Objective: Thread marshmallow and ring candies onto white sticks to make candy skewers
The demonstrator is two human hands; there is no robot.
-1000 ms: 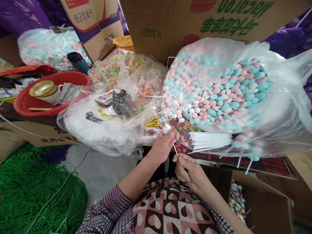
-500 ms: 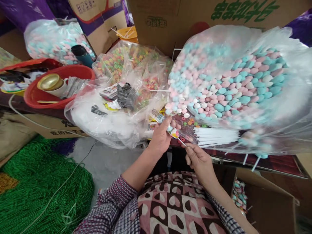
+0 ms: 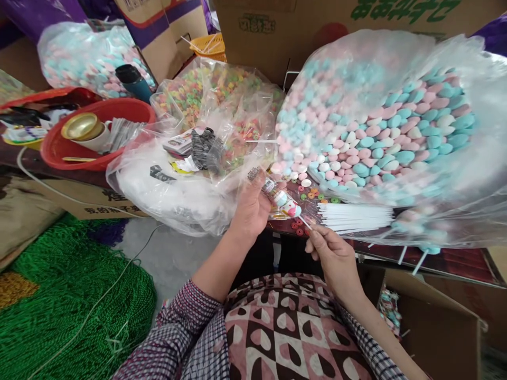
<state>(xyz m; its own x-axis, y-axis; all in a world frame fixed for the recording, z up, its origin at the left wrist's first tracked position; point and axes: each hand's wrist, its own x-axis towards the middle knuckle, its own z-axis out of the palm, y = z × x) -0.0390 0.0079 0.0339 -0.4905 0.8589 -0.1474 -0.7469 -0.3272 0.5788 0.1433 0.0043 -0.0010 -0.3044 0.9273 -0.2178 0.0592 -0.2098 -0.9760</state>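
My left hand (image 3: 249,208) is closed around a small clear printed wrapper (image 3: 273,192) that holds a candy skewer (image 3: 287,206) of pastel pieces on a white stick. My right hand (image 3: 330,253) pinches the lower end of that stick just right of the wrapper's mouth. Both hands hover above my lap, at the front edge of a dark red tray (image 3: 455,261). A bundle of white sticks (image 3: 356,217) lies on the tray just beyond my right hand, with loose ring candies (image 3: 312,195) scattered beside it.
A big clear bag of pink, blue and white candies (image 3: 376,137) fills the right. Bags of coloured ring candy (image 3: 206,100) and wrappers (image 3: 170,184) sit centre. A red basin (image 3: 130,113) with a gold-lidded cup stands left. Green cord (image 3: 67,295) lies lower left, an open carton (image 3: 431,322) lower right.
Both hands have risen and shifted right. The skewer has gone further into the wrapper, which now tilts more sideways. The view has tilted slightly as well.
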